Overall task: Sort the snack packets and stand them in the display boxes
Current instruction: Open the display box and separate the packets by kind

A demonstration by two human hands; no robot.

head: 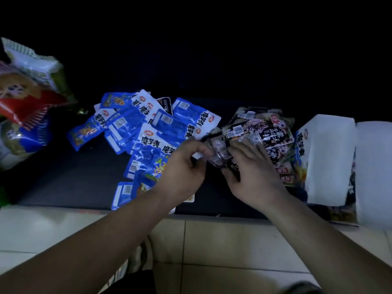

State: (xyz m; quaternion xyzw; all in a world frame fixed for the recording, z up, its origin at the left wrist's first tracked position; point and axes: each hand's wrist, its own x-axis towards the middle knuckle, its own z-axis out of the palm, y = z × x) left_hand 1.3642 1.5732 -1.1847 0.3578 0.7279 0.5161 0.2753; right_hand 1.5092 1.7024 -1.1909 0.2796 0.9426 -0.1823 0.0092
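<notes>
Several blue snack packets (pixel 148 128) lie scattered on the dark table (pixel 70 177), left of centre. A pile of dark brown packets (pixel 269 128) sits to their right. Between the piles, my left hand (pixel 182 168) and my right hand (pixel 252 172) both hold a small bunch of dark packets (pixel 218 153); the left pinches its left edge, the right grips it from the right with curled fingers. Two white display boxes stand at the right, one with blue print (pixel 326 158) and one further right (pixel 373 170), its edge cut off.
Larger snack bags in red, white and blue (pixel 27 98) are heaped at the table's far left. The table's front edge runs across the view above a pale tiled floor (pixel 212 240). The space behind the table is dark.
</notes>
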